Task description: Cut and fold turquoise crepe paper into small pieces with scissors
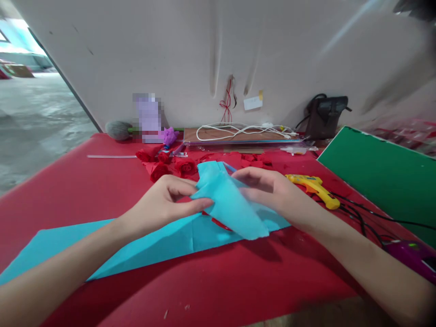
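Note:
A folded piece of light-blue paper [235, 204] is held up between both hands above the red table. My left hand [173, 195] pinches its left edge, thumb in front and fingers behind. Behind its upper right side, my right hand [265, 186] curls its fingers around it; those fingertips are partly hidden. Beneath the hands, a long strip of the same blue paper [153, 245] lies across the table. Red scissor-like handles [221, 224] show partly under the held piece; the rest is covered. Just beyond sit several red paper roses [185, 167].
On the right lie a yellow glue gun [315, 188] with a black cable, a green board [381, 177] and a purple device [412, 256]. Along the wall are a white cable [225, 132], a dark bag [327, 118] and a purple paper flower [169, 135]. The red table [211, 290] extends toward me.

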Tool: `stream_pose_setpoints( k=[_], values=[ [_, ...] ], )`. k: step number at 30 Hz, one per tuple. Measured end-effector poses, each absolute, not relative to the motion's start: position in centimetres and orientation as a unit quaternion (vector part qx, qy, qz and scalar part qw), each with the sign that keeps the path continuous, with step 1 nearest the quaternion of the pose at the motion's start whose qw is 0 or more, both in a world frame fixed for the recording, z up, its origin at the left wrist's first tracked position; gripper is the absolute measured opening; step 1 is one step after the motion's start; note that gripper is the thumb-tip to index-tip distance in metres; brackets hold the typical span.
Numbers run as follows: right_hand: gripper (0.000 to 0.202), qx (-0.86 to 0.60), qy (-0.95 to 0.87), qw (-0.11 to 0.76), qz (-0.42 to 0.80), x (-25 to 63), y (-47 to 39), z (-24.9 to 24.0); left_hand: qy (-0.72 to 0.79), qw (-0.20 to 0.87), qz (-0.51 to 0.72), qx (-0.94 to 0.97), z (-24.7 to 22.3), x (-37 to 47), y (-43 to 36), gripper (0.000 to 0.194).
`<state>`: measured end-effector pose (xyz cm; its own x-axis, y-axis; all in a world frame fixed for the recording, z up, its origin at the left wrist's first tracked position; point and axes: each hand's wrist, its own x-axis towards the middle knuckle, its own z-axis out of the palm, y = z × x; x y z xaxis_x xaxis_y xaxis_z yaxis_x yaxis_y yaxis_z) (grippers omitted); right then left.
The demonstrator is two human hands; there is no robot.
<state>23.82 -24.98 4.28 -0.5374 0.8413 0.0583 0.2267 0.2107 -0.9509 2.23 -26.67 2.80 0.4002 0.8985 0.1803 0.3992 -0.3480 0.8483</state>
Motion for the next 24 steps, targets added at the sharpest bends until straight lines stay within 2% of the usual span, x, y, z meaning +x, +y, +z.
stream_pose_setpoints(
  k=[4, 14, 24],
  values=[
    [0.014, -0.388, -0.73, 0.315, 0.467, 23.5, -25.3, 3.7, 0.414, 0.402, 0.289, 0.764, 3.0, 2.7, -26.7, 0.025],
    [0.01, -0.421, -0.748, 0.324, 0.399, 23.1, -26.2, 3.9, 0.445, 0.39, 0.35, 0.726, 2.9, 2.5, -26.5, 0.014],
    [0.008, -0.413, -0.741, 0.335, 0.411, 23.0, -26.0, 3.7, 0.464, 0.366, 0.299, 0.749, 2.8, 3.0, -26.6, 0.023]
  ],
)
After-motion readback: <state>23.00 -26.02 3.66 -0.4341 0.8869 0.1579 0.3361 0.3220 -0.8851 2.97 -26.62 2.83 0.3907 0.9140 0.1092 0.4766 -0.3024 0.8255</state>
